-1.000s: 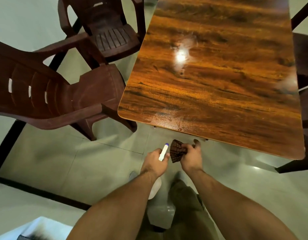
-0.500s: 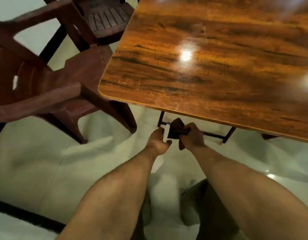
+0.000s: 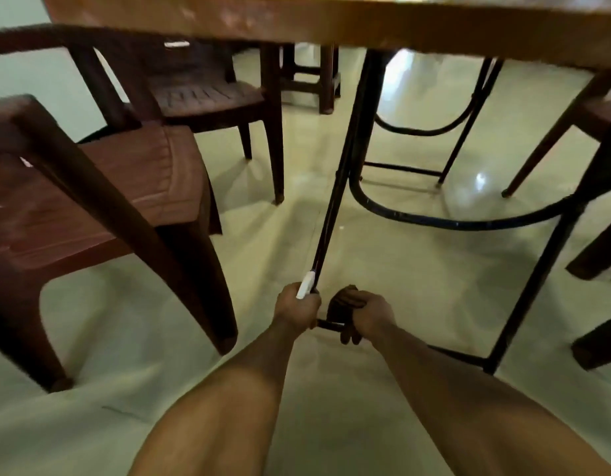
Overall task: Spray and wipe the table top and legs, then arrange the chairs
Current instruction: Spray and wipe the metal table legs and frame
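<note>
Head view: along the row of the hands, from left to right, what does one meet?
Dark brown plastic chair → left hand gripping white spray bottle → right hand holding dark brown cloth → thin black metal table leg.

Glossy wood-grain table top, black metal table legs, brown plastic chairs, shiny floor

The floor is pale and shiny. A table stands on it on thin black legs. A bent black bar joins the legs. On the left a brown chair stands on the floor, and a second chair stands behind it. A brown stool stands further back. More brown chair legs stand on the right.
</note>
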The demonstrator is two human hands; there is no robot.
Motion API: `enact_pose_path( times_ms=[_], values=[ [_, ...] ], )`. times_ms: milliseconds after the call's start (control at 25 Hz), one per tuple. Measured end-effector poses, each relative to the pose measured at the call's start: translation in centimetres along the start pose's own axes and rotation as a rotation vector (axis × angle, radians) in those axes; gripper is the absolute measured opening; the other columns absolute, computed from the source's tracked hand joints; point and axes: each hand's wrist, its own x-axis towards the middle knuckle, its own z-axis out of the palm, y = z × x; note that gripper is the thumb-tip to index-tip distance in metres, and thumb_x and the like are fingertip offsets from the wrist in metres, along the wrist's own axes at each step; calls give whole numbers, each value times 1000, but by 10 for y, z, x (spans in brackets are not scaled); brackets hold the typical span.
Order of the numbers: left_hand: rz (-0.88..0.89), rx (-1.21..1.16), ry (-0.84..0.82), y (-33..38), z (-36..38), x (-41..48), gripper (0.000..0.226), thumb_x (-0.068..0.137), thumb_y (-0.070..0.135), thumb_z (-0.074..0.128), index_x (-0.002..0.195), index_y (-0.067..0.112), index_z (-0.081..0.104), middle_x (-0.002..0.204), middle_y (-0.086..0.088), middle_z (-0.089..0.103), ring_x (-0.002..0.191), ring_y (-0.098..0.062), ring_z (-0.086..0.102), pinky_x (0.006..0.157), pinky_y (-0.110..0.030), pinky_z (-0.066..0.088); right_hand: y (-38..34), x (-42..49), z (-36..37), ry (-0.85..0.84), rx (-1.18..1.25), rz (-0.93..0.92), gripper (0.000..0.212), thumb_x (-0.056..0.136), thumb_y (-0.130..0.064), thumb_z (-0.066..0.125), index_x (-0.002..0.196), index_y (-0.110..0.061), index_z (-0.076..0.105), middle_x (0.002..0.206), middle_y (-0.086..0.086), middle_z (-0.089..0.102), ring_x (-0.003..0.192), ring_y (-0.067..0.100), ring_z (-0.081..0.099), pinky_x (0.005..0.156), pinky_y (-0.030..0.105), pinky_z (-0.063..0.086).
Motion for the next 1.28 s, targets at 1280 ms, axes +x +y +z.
enact_pose_path(
  times_ms=[1280],
  values=[
    [410, -172, 113, 55, 3, 68, 24, 78, 18, 53, 68, -4, 53, 62, -31, 56, 46, -37, 53, 42, -39, 42, -113, 66, -11, -336, 618, -235, 48, 82, 14, 39, 112, -10, 68, 82, 13, 69, 74, 26, 63, 68, 39, 50]
  ],
)
